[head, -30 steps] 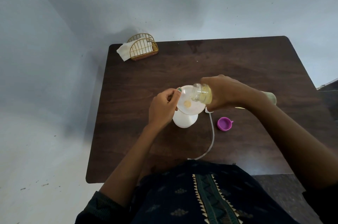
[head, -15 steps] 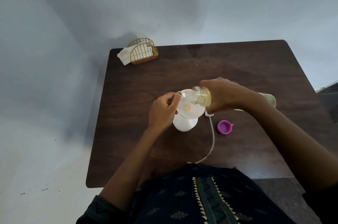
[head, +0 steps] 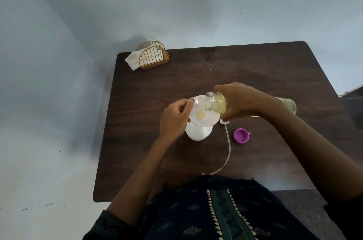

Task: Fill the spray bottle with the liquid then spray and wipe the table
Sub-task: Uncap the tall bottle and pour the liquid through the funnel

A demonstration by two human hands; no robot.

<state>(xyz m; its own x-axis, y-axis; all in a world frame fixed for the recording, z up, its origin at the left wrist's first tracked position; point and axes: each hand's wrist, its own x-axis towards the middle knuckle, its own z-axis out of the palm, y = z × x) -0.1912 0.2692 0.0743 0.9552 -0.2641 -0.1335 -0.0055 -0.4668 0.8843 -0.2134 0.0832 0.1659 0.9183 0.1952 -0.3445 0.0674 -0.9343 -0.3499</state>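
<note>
Right hand is tipping the gripped liquid bottle lower than a second ago, feeding the funnel pinched by left hand atop the white spray bottle, desk centre, purple cap at 3 o'clock; filling underway.

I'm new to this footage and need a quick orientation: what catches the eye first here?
At the middle of the dark wooden table, the right hand tips a clear bottle of yellow liquid over a translucent funnel, which the left hand pinches by its rim atop a white spray bottle. A purple cap lies to the right, a gold wire napkin holder at the far-left corner.
</note>
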